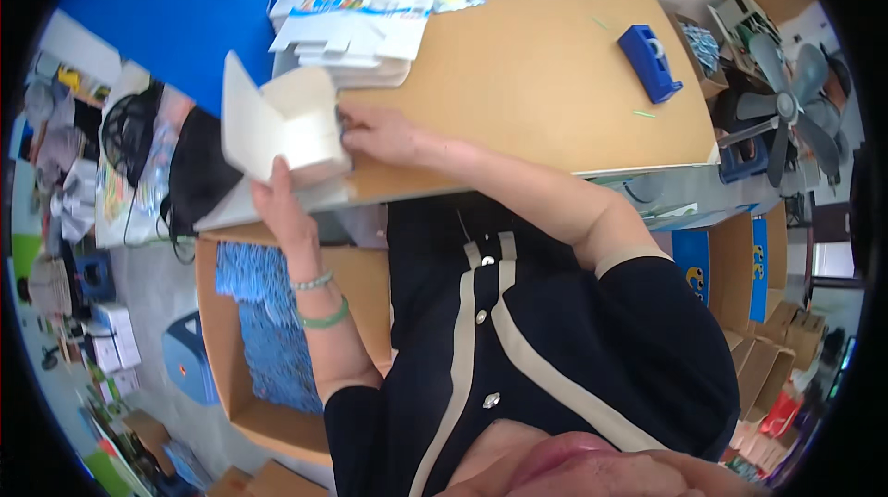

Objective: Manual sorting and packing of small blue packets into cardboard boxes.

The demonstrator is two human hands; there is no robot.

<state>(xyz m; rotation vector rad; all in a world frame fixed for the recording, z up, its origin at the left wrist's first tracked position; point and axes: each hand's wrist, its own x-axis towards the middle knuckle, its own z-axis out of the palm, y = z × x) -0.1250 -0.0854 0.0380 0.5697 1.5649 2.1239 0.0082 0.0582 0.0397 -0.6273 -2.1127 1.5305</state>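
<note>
dark top [592, 358] closest to cam | left hand [282, 205] pinching white box [310, 131] near wall, right hand [381, 133] curled at its side, can't tell if gripping | box on table's [546, 80] near-left edge, popped open, unclosed | flat cartons [356, 25] behind: not folded up yet

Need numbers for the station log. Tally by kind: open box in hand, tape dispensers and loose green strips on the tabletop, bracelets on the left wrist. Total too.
Open white box held by the left hand: 1
Blue tape dispenser: 1
Green strips: 2
Bracelets: 2
Total: 6
</note>
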